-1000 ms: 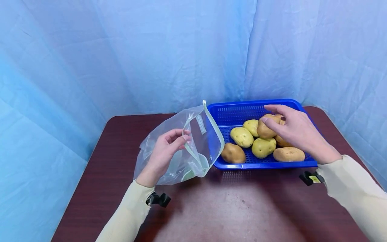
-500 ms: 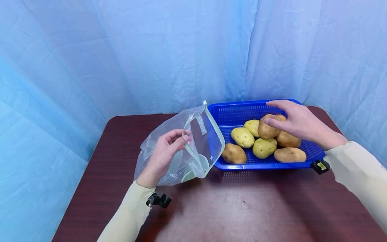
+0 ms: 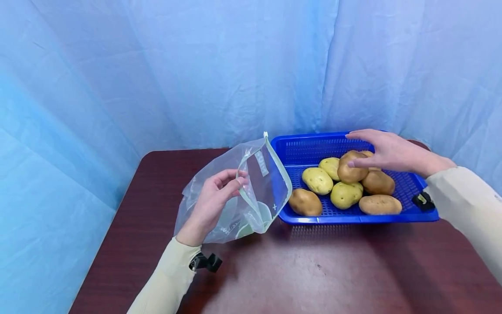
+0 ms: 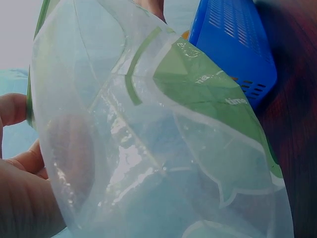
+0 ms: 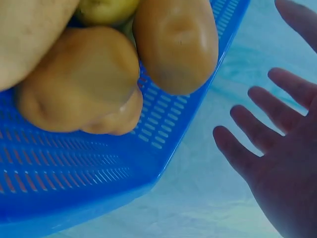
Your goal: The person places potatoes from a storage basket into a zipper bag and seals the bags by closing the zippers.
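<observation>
My left hand [image 3: 209, 198] pinches the green-edged rim of a clear plastic slider bag [image 3: 254, 220], whose mouth gapes toward the right. Green printing shows on the bag in the left wrist view. Over a blue plastic basket [image 3: 317, 220], my right hand [image 3: 394, 153] hovers with fingers spread and nothing in its grasp. Its thumb overlaps a large brown potato [image 3: 349, 173] in the head view, while the right wrist view shows the fingers [image 5: 257, 131] apart from the potatoes. Yellowish potatoes [image 3: 346, 195] and more brown potatoes [image 3: 380, 204] lie around that one in the basket.
The basket stands on a dark red-brown table [image 3: 298, 270], close to its back edge. Light blue curtain [image 3: 235, 78] surrounds the table at the back and sides. The bag's mouth overlaps the basket's left end in the head view.
My right hand and forearm have shifted to the right, uncovering more of the basket's right end. The basket appears slightly lower and farther right in view. My left hand keeps its pinch on the bag.
</observation>
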{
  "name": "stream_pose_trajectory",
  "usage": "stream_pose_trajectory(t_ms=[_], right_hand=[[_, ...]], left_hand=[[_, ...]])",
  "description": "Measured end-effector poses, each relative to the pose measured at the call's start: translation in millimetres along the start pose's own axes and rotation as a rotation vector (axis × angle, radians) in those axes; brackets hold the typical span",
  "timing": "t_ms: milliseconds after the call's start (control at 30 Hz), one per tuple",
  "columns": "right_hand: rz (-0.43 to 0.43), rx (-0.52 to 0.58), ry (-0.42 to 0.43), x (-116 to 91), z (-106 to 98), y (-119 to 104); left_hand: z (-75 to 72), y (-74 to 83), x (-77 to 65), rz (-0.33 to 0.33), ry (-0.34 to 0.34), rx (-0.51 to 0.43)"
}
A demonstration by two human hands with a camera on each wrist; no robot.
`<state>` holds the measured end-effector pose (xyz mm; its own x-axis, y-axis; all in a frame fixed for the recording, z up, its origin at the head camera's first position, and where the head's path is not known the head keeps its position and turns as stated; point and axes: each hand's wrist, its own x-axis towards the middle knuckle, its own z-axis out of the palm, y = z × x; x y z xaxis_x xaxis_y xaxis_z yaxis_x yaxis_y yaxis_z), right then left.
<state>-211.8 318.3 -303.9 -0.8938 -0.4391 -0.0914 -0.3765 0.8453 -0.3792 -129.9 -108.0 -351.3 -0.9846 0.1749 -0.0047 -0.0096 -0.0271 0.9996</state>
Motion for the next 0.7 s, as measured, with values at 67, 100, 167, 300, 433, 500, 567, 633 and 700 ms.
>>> stream_pose_trajectory(t_ms=[67,100,167,300,433,500,567,633,700], right_hand=[[0.005,-0.007,-0.020,2.1,-0.6,1.8],[0.007,-0.007,-0.031,3.0,-0.3,2.4],[0.010,-0.002,-0.049,4.6,1.4,3.7],[0.011,0.024,-0.074,6.4,7.9,4.8],[0.017,0.047,-0.087,7.3,15.7,7.4],[0.022,0.057,-0.089,7.4,19.4,9.8],[0.023,0.078,-0.091,7.5,22.8,12.1],[0.027,0.098,-0.095,7.3,25.9,15.0],[0.032,0.120,-0.103,7.0,28.8,17.7]], left_hand=[[-0.4,-0.3,-0.9,-0.002,-0.002,-0.001],[-0.5,-0.5,-1.2,-0.003,-0.003,-0.003],[-0.8,-1.0,-1.9,-0.005,-0.005,-0.002],[-1.6,-1.8,-3.5,-0.012,-0.004,0.003],[-3.0,-1.9,-6.1,-0.014,-0.002,0.002],[-3.9,-1.9,-7.4,-0.015,-0.001,-0.001],[-5.0,-1.8,-8.6,-0.017,0.000,-0.006],[-6.2,-1.8,-9.5,-0.019,0.001,-0.014],[-7.5,-1.9,-10.5,-0.022,0.004,-0.020]])
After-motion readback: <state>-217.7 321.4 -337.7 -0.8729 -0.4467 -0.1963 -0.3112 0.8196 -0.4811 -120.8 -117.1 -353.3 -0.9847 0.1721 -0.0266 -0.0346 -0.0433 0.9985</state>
